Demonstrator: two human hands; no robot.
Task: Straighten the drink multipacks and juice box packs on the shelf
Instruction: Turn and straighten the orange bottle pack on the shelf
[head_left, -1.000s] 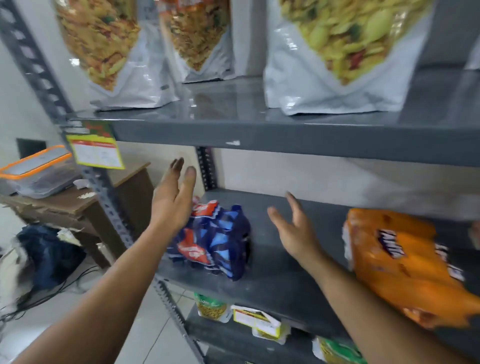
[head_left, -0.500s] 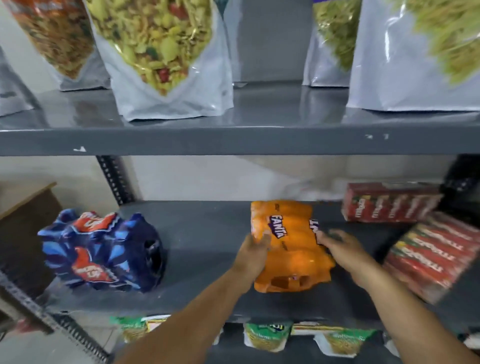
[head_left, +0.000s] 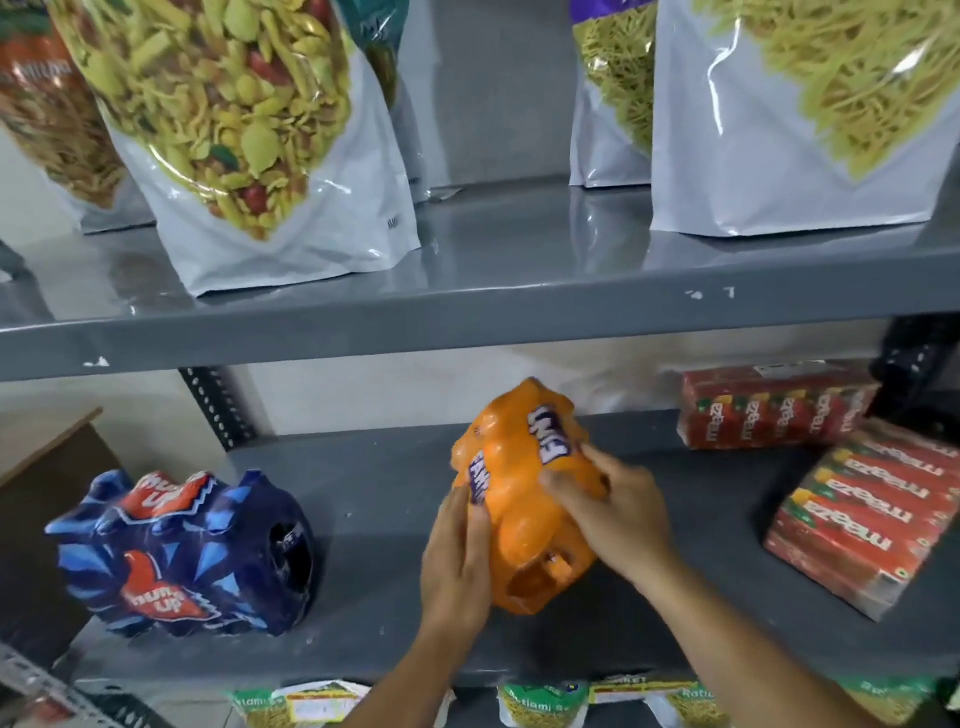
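On the upper shelf (head_left: 467, 317) stand white snack pouches: a mixed-snack pouch (head_left: 249, 145) left of centre, an orange-printed pouch (head_left: 47, 119) behind it at the far left edge, a noodle-snack pouch (head_left: 800, 119) at upper right, and a smaller one (head_left: 608, 98) beside it, set further back. A perforated upright (head_left: 215, 410) shows under that shelf at left. Along the bottom edge, green-labelled packets (head_left: 540, 701) peek out. A brown board (head_left: 47, 467) sits at the left.

Two shrink-wrapped drink multipacks: one orange plastic-wrapped pack (head_left: 524, 499), one dark blue plastic-wrapped pack (head_left: 176, 558). Two red juice box packs: one at the back (head_left: 774, 405), one angled in front (head_left: 862, 525). Five white snack pouches stand above, and two hands show.
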